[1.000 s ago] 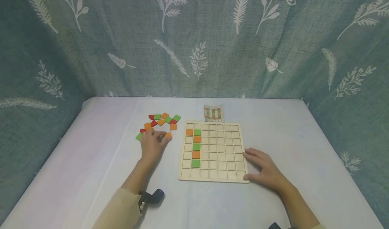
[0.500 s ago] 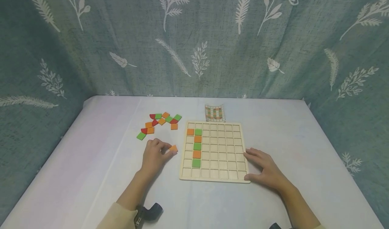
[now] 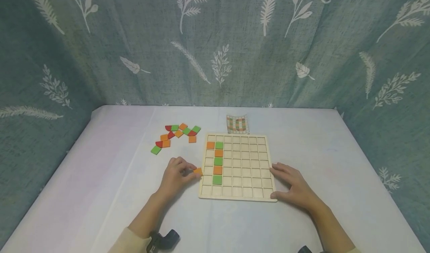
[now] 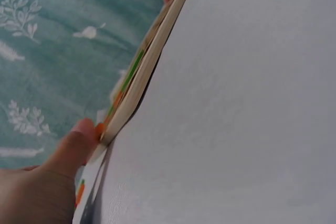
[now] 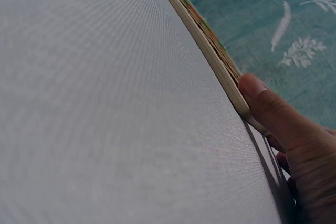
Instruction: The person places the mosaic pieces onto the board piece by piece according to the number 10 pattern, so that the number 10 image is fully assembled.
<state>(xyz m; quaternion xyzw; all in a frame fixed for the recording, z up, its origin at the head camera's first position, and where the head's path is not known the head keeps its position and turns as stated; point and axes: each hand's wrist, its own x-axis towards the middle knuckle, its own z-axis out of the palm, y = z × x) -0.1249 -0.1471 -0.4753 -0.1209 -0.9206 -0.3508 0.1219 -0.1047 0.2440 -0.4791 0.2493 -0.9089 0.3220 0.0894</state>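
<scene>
My left hand (image 3: 178, 176) pinches an orange square tile (image 3: 198, 171) between thumb and fingers, at the left rim of the wooden grid board (image 3: 246, 199). In the left wrist view the thumb (image 4: 79, 142) is close to the board's edge, with a bit of orange at its tip. On the board, one orange tile (image 3: 210, 145) lies in the first column, and several green and orange tiles (image 3: 218, 161) alternate down the second. My right hand (image 3: 295, 186) rests against the right edge, fingers extended; its thumb (image 5: 254, 86) touches the rim near the front corner.
Left of the board lies a loose group of orange, green and red tiles (image 3: 179, 134), some squares and some rounded. Behind the board a patterned card (image 3: 237, 124) shows a coloured grid. A leaf-printed green curtain (image 3: 151, 51) surrounds the white table (image 3: 100, 178).
My left hand has come from the loose tiles toward me and right, bringing the orange tile to the board's left rim. The right hand has stayed at the right edge.
</scene>
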